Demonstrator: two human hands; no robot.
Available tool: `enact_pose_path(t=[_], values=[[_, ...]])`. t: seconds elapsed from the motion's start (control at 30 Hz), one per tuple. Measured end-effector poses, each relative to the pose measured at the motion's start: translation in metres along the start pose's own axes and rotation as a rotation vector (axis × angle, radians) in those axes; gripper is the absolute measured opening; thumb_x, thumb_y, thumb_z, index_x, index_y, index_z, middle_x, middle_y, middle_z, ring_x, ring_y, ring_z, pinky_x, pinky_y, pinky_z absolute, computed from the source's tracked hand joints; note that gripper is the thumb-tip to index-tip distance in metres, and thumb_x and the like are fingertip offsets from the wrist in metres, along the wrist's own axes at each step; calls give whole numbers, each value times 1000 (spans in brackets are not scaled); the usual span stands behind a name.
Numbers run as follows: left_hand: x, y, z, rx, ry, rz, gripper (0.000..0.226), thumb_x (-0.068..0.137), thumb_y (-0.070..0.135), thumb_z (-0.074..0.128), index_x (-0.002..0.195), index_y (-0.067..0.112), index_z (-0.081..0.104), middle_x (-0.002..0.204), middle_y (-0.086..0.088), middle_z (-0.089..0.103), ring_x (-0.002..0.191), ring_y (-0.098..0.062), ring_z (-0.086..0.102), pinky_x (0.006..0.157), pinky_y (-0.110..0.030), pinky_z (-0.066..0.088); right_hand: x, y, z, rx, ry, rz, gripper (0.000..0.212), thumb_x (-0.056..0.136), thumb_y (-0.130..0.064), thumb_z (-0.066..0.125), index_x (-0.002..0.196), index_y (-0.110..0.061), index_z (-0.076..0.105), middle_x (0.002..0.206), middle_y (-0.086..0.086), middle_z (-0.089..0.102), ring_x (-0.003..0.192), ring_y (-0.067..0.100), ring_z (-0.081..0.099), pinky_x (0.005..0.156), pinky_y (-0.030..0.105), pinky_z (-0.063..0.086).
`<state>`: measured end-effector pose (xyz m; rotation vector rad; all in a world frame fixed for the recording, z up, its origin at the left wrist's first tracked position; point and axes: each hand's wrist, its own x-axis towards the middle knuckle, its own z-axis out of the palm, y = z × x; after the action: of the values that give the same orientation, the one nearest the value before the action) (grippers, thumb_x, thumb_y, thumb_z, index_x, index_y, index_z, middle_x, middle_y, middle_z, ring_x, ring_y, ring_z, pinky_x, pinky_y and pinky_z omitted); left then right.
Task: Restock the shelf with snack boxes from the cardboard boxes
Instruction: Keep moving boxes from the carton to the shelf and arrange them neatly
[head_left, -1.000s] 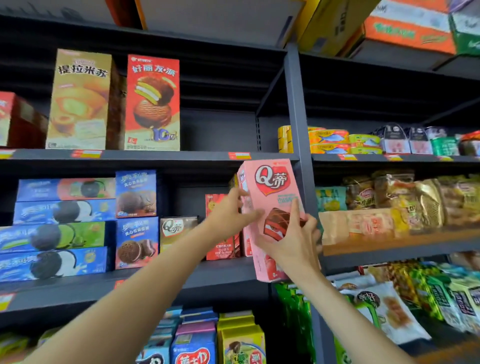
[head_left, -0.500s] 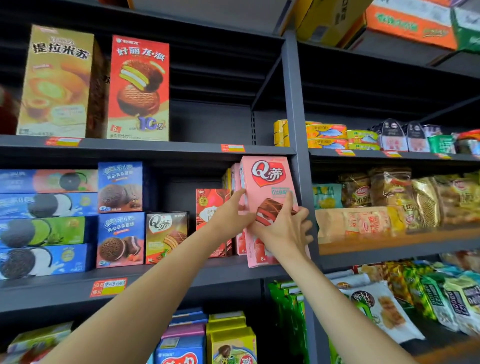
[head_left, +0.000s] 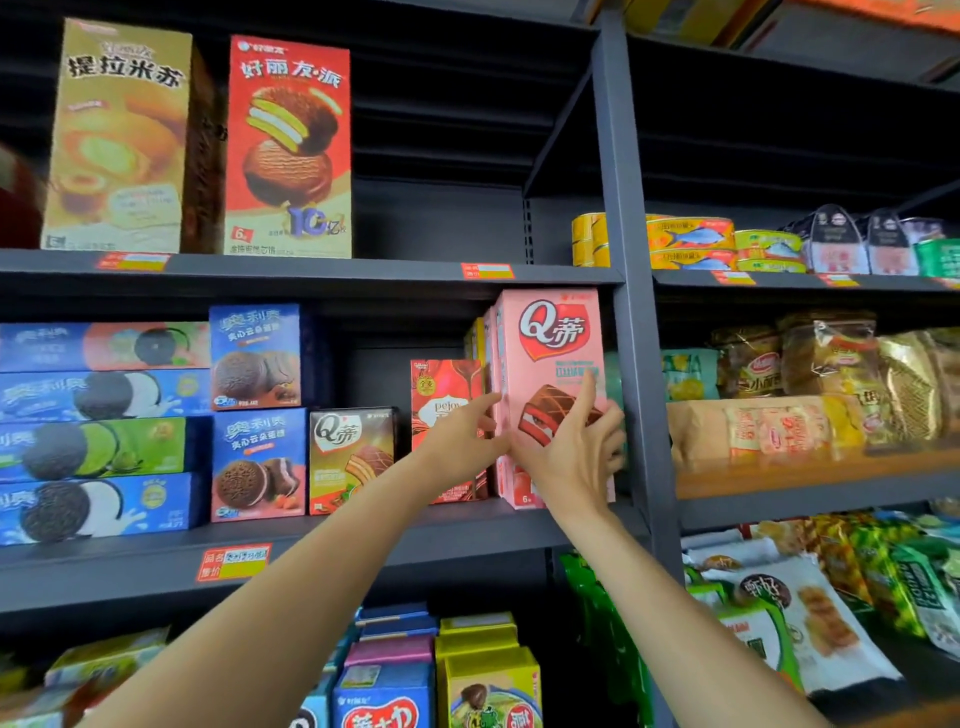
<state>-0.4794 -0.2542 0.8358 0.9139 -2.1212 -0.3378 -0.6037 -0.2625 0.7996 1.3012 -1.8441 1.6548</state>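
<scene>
Pink snack box (head_left: 550, 384) now stands upright on the middle shelf (head_left: 363, 551), pushed in beside the right post; your right hand (head_left: 574, 452) presses it with straight fingers, your left hand (head_left: 462, 441) lies open at its left edge

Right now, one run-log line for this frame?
phase: placing | item: pink snack box upright on middle shelf | left hand touching box edge | right hand fingers on front
</scene>
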Motion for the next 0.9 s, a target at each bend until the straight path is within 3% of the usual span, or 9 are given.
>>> enact_pose_path(t=[0.17, 0.27, 0.4, 0.53, 0.63, 0.73, 0.83, 0.9], values=[[3, -8, 7, -26, 0, -1, 56, 93, 15, 49, 145, 20, 28, 135, -8, 49, 116, -24, 54, 94, -30, 45, -1, 2, 7, -41, 6, -31, 110, 75, -65, 61, 150, -15, -2, 147, 22, 12, 131, 41, 24, 107, 54, 21], [1, -9, 11, -9, 60, 47, 50, 93, 12, 48, 141, 16, 35, 133, -7, 51, 107, -21, 57, 81, -23, 45, -10, 4, 14, -81, 123, -157, 100, 76, -57, 65, 147, -5, 18, 147, 30, 19, 133, 48, 25, 107, 61, 23], [-16, -20, 8, 17, 413, 193, 31, 88, 6, 51, 118, 10, 54, 115, -4, 55, 96, -14, 54, 82, -24, 43, -27, -12, 15, 65, 299, -375, 70, 82, -34, 65, 137, -6, 31, 143, 29, 28, 131, 44, 29, 106, 59, 29], [-50, -42, -17, -126, 830, 199, 24, 78, 8, 47, 101, 10, 54, 99, 2, 49, 95, -18, 49, 84, -26, 39, -62, -73, 26, 416, 339, -544, 47, 79, -7, 54, 125, -3, 44, 134, 25, 38, 124, 31, 33, 104, 42, 31], [-91, -76, -61, -111, 979, 163, 29, 72, 9, 42, 98, 5, 52, 97, -2, 48, 95, -22, 48, 83, -28, 37, -112, -130, 48, 675, 240, -565, 45, 74, -2, 43, 119, 2, 50, 129, 25, 40, 121, 27, 35, 104, 42, 34], [-159, -130, -116, 40, 1081, 66, 30, 70, 7, 42, 98, 2, 52, 97, -5, 48, 94, -23, 48, 82, -28, 35, -187, -181, 73, 820, 94, -628, 40, 74, 2, 49, 113, 8, 53, 123, 28, 42, 119, 25, 35, 105, 38, 31], [-264, -201, -168, 295, 1119, -31, 28, 71, 6, 43, 97, 1, 52, 96, -5, 48, 91, -18, 46, 79, -29, 35, -292, -221, 99, 961, -205, -702, 41, 74, 6, 53, 115, 9, 51, 123, 29, 40, 119, 26, 35, 103, 42, 37], [-349, -258, -193, 426, 1113, -180, 29, 70, 7, 42, 97, 0, 51, 97, -11, 50, 91, -18, 44, 81, -29, 35, -378, -238, 123, 978, -424, -756, 40, 76, 5, 54, 116, 9, 51, 123, 29, 40, 119, 26, 36, 104, 37, 37]])
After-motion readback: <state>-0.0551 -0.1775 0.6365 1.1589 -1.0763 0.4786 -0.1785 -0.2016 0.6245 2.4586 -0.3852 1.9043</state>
